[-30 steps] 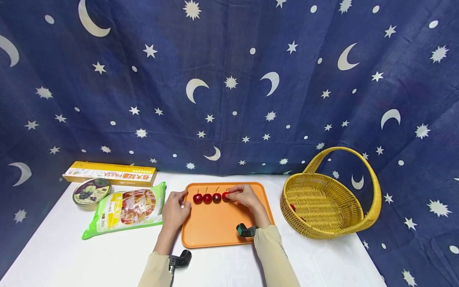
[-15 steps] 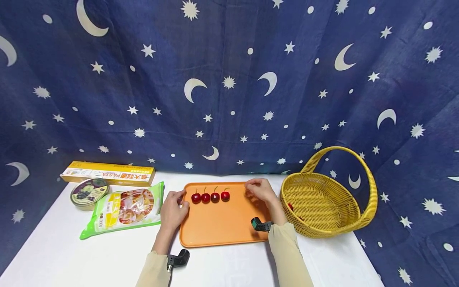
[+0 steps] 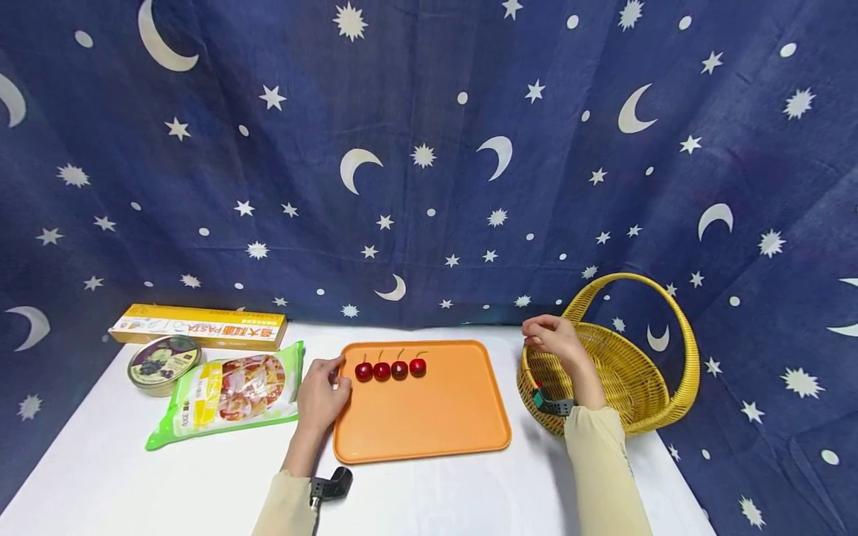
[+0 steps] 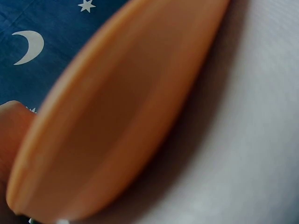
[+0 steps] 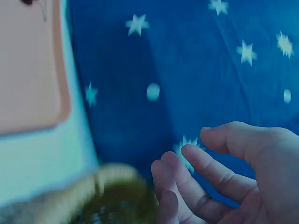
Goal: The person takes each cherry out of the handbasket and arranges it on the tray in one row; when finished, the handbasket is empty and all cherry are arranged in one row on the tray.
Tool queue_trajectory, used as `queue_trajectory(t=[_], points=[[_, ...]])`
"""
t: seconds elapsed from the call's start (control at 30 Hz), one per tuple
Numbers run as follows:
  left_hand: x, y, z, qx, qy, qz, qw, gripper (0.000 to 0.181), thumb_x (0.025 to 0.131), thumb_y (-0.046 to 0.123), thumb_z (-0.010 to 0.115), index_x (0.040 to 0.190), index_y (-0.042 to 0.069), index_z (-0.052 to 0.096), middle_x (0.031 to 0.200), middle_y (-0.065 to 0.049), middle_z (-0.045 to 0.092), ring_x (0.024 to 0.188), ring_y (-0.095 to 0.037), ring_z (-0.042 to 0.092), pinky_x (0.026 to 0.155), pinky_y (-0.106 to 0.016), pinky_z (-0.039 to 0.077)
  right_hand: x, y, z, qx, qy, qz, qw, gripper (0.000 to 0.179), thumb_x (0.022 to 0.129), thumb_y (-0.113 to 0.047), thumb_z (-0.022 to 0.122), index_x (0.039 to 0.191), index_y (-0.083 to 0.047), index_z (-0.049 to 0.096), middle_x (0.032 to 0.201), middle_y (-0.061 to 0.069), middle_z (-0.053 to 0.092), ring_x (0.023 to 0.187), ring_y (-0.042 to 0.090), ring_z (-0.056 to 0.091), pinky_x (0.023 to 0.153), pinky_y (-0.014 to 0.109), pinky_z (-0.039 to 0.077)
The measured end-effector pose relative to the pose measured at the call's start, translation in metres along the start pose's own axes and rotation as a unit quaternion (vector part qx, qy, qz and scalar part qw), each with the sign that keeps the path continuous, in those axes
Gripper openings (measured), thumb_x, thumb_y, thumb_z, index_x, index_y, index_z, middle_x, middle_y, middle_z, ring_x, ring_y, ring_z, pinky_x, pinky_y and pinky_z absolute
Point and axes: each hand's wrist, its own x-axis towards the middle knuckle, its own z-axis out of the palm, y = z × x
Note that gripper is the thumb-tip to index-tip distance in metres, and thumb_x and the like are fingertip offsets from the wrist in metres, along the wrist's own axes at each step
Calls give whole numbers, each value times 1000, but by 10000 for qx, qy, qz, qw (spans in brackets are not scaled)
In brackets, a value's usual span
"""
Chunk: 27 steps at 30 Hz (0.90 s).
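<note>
Several dark red cherries (image 3: 390, 369) with stems stand in a row near the far edge of an orange tray (image 3: 429, 424). My left hand (image 3: 322, 398) holds the tray's left rim between thumb and curled fingers; in the left wrist view the orange tray (image 4: 117, 112) fills much of the picture and partly covers the hand. Over the left rim of a yellow wicker basket (image 3: 623, 372) is my right hand (image 3: 559, 344). Its fingers are loosely bent with nothing between them, as the right hand (image 5: 224, 172) shows from the wrist. A bit of red shows in the basket, mostly hidden by the wrist.
Left of the tray lies a green and clear food packet (image 3: 231, 394). Beyond it are a round tin (image 3: 164, 365) and a long yellow pasta box (image 3: 201, 326). The basket's tall arched handle (image 3: 687, 335) rises at the right. A blue star-patterned curtain (image 3: 429, 223) hangs behind.
My right hand has let go of the rightmost cherry, leaving it in the row. It has moved right across the tray to the basket. My left hand stays at the tray's rim.
</note>
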Motion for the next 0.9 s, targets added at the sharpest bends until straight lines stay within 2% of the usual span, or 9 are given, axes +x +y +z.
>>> queue_trajectory(t=[0.17, 0.27, 0.5, 0.67, 0.77, 0.9], points=[[-1, -1, 0, 45, -7, -61, 10000, 41, 74, 3, 65, 115, -3, 71, 91, -15, 60, 69, -25, 53, 60, -38, 41, -1, 17, -17, -275, 76, 329, 9991, 36, 97, -18, 58, 118, 11, 61, 90, -1, 71, 79, 9, 66, 71, 30, 52], [-2, 0, 2, 27, -20, -42, 10000, 41, 74, 4, 65, 115, -3, 71, 91, -14, 60, 69, -24, 53, 60, -38, 41, -4, 28, -26, -370, 125, 473, 9981, 41, 98, -22, 56, 124, 10, 59, 98, 4, 73, 83, 10, 68, 73, 30, 52], [-5, 2, 6, -27, -7, 42, 10000, 41, 74, 2, 65, 114, -3, 71, 90, -14, 60, 69, -24, 55, 60, -38, 42, -1, 57, -36, -24, 106, 573, 9983, 39, 98, -16, 54, 123, 15, 58, 96, 5, 73, 77, 8, 68, 69, 25, 53], [-2, 0, 4, -40, 61, 42, 10000, 41, 74, 2, 65, 114, -2, 71, 91, -15, 61, 69, -24, 55, 61, -39, 43, 4, 58, -37, 65, -79, 670, 9977, 41, 100, -16, 51, 125, 17, 55, 94, 5, 71, 76, 8, 67, 70, 25, 54], [-1, -1, 3, -17, 104, 29, 9999, 41, 73, 2, 65, 114, -2, 72, 91, -14, 61, 69, -24, 55, 61, -39, 43, 6, 58, -38, 203, -285, 1006, 9943, 40, 99, -15, 51, 124, 16, 54, 88, 3, 71, 74, 9, 67, 69, 24, 54], [-1, 1, 2, -8, 147, 33, 9999, 41, 73, 2, 66, 113, -2, 72, 91, -14, 61, 68, -23, 55, 60, -38, 43, 7, 59, -40, -70, -759, 1464, 9863, 32, 99, -16, 51, 115, 11, 59, 80, 0, 67, 72, 10, 66, 66, 26, 54]])
